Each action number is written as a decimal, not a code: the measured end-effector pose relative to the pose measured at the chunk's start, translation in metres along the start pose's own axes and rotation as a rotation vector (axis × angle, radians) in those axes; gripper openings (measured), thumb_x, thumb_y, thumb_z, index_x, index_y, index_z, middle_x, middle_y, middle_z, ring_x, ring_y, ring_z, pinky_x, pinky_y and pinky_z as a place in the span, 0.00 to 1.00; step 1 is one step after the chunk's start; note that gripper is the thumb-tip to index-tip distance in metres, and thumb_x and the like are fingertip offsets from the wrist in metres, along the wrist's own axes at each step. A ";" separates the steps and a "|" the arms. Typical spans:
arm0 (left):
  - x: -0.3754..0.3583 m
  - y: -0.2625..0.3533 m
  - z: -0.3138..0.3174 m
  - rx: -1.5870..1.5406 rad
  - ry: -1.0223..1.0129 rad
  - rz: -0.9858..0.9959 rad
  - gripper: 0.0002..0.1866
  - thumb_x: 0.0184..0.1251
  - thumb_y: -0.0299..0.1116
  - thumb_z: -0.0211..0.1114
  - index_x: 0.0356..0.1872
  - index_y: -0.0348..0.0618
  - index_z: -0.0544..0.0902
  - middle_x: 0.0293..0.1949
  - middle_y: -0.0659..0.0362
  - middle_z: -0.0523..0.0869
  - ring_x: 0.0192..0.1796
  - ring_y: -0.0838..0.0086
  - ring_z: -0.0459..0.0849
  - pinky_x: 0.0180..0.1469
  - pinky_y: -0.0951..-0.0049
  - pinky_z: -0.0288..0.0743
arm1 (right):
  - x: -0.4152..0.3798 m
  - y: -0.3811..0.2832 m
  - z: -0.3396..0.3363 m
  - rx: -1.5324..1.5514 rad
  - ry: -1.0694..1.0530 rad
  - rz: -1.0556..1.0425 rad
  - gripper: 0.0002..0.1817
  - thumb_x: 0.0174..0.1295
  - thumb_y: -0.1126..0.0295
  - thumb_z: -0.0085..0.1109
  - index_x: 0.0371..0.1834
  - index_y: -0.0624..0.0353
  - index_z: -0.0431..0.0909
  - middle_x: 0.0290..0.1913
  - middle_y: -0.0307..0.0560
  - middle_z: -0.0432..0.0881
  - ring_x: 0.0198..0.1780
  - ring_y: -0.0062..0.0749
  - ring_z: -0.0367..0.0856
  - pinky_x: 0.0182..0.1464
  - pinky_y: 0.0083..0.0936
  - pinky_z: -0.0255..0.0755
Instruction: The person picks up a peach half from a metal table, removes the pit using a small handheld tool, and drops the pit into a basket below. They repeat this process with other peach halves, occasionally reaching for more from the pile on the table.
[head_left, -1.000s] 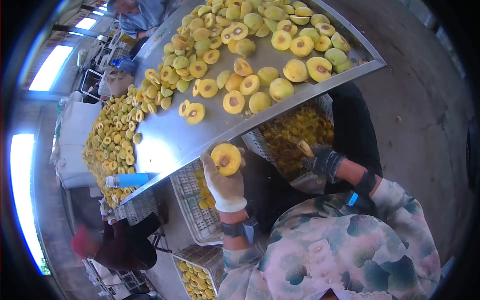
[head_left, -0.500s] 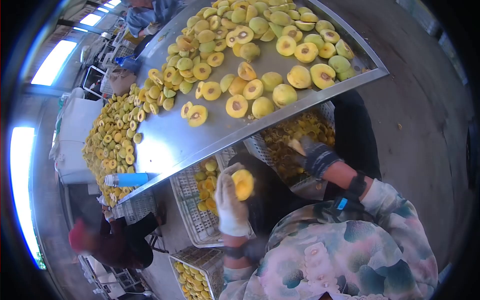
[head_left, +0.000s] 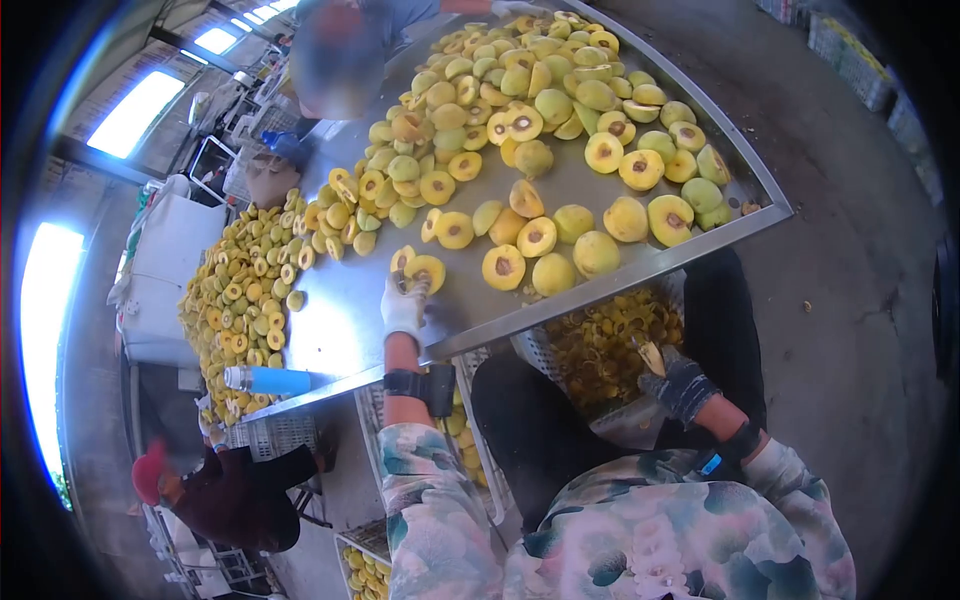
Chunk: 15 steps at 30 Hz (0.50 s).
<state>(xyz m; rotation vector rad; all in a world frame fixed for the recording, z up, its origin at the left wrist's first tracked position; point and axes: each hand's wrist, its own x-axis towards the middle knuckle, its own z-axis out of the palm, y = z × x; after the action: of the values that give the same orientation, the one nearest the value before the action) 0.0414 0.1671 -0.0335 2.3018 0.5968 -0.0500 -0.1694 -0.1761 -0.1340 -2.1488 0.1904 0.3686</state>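
Note:
On the metal table (head_left: pixel 470 338), halved yellow-green fruits (head_left: pixel 535 237) lie loose and in a large heap. My left hand (head_left: pixel 405 303), in a white glove, reaches over the near edge with its fingers on a fruit half (head_left: pixel 426 272); a smaller half sits just beside it. My right hand (head_left: pixel 680 385), in a dark patterned glove, is closed around a small tool with a pale handle (head_left: pixel 652 358). It hangs above a crate of peels and scraps (head_left: pixel 610 340) below the table edge.
A blue bottle (head_left: pixel 268 380) lies on the table's left part. A co-worker (head_left: pixel 340 60) leans at the far side; another person in a red cap (head_left: pixel 225 495) is at lower left. Crates with fruit (head_left: pixel 365 570) stand below, left of my legs.
My left hand has moved from above the crate up to the table and no longer holds the earlier fruit half. My right hand has shifted slightly down and right. The far co-worker leans further in.

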 end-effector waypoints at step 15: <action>-0.116 0.046 0.028 -1.770 -0.355 0.081 0.25 0.65 0.49 0.52 0.54 0.38 0.72 0.42 0.49 0.81 0.42 0.60 0.79 0.33 0.70 0.74 | -0.008 -0.110 -0.031 0.227 -0.088 -0.385 0.19 0.57 0.63 0.62 0.47 0.63 0.71 0.38 0.55 0.78 0.40 0.45 0.78 0.43 0.34 0.71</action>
<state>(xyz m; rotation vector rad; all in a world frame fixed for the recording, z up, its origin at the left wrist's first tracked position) -0.0384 0.0728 0.0013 0.5568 0.1418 0.0843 -0.1408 -0.1390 -0.0296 -1.8875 -0.2206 0.2048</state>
